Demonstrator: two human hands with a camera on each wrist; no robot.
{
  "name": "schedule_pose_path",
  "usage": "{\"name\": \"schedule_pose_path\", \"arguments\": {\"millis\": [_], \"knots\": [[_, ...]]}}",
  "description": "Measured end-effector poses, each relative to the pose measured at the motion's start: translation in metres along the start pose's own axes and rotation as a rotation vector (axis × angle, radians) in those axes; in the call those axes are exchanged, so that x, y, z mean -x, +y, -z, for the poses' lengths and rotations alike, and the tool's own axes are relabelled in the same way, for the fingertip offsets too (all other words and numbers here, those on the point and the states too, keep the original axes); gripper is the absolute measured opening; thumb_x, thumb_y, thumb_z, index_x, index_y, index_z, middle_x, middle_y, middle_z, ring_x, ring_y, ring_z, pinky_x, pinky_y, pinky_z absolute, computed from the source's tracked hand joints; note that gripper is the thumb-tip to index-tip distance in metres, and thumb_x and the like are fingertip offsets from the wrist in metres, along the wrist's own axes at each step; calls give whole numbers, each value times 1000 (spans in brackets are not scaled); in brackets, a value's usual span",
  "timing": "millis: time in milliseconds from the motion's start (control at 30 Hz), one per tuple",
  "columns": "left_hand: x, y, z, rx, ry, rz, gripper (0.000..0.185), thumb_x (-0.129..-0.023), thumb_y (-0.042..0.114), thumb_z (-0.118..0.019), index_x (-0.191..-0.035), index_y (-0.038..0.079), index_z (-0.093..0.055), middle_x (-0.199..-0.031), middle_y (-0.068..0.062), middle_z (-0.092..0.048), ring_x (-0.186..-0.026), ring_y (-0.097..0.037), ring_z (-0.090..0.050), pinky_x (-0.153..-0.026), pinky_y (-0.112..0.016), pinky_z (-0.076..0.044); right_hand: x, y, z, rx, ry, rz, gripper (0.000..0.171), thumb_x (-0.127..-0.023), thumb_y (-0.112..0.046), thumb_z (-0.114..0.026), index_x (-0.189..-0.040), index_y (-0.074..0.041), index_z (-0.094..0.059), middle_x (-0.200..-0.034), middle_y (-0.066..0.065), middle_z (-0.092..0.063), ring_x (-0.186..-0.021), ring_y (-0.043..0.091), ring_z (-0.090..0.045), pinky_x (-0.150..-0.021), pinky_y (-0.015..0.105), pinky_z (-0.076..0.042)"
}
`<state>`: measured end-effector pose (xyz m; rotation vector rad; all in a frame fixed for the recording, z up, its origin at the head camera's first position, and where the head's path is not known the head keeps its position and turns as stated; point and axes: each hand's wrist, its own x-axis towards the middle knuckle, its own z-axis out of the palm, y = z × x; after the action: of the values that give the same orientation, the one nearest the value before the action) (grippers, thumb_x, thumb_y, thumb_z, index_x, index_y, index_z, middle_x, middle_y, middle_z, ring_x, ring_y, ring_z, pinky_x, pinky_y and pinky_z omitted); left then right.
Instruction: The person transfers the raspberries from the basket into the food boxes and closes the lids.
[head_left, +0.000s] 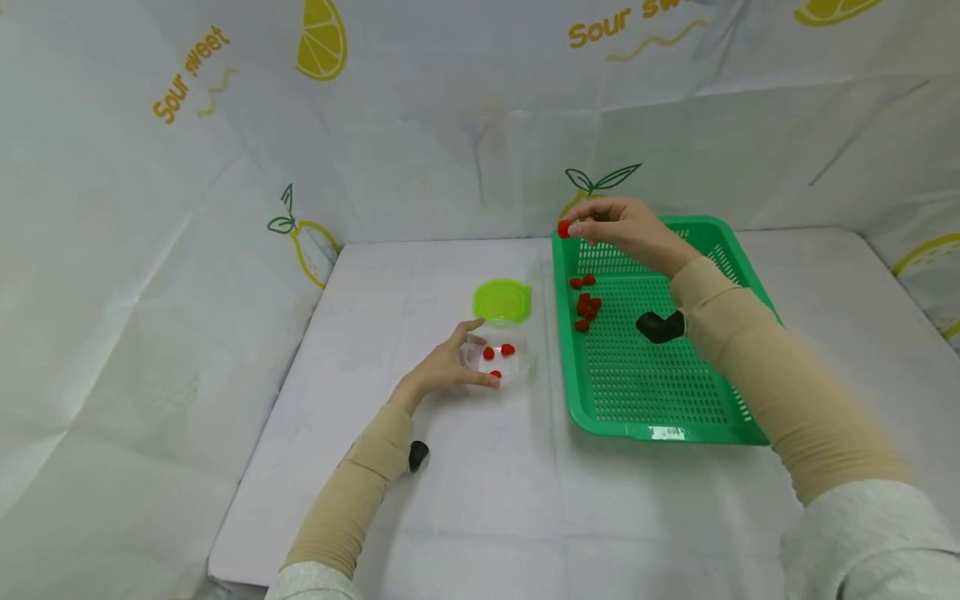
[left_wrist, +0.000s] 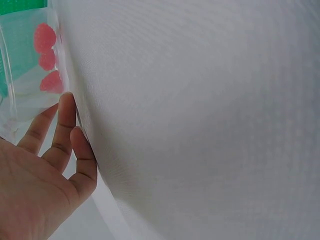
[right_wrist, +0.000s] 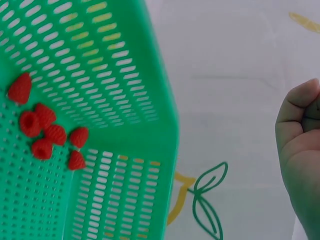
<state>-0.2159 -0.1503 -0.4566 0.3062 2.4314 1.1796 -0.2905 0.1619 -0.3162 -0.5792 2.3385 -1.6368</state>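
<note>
My left hand (head_left: 442, 367) grips a clear plastic container (head_left: 519, 340) from its left side, thumb at the near side and fingers at the far side. Inside lie three red raspberries (head_left: 507, 349), which also show through the wall as raspberries (left_wrist: 45, 37) in the left wrist view. Above the left rim of a green basket (head_left: 652, 432), my right hand (head_left: 626, 229) pinches one raspberry (head_left: 565, 228) between thumb and fingertips. In the right wrist view only part of the right hand (right_wrist: 302, 145) shows, and its raspberry is hidden.
A light-green lid (head_left: 502, 301) lies just behind the container. Several loose raspberries (right_wrist: 55, 134) rest on the basket floor, near its left wall. The white cloth-covered table (head_left: 480, 517) meets a printed cloth backdrop (head_left: 435, 167) at the back.
</note>
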Motion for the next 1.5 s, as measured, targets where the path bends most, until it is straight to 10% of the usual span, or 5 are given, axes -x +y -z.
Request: {"name": "schedule_pose_path", "arguments": {"millis": [700, 1500], "knots": [[0, -1, -2, 9, -2, 7, 101, -63, 47, -82, -142, 42, -20, -133, 8, -47, -129, -22, -39, -108, -51, -30, -39, -8, -61, -194, -321, 90, 14, -92, -13, -57, -101, -15, -67, -97, -4, -67, -85, 17, -51, -79, 28, -44], [-2, -2, -1, 14, -7, -8, 100, -64, 48, -82, -142, 43, -19, -133, 9, -47, -128, -21, -40, -107, -52, -31, -59, 12, -93, -121, -478, 8, 17, -90, -18, -60, -106, -13, -65, -86, 1, -58, -84, 19, -50, -77, 29, -43]]}}
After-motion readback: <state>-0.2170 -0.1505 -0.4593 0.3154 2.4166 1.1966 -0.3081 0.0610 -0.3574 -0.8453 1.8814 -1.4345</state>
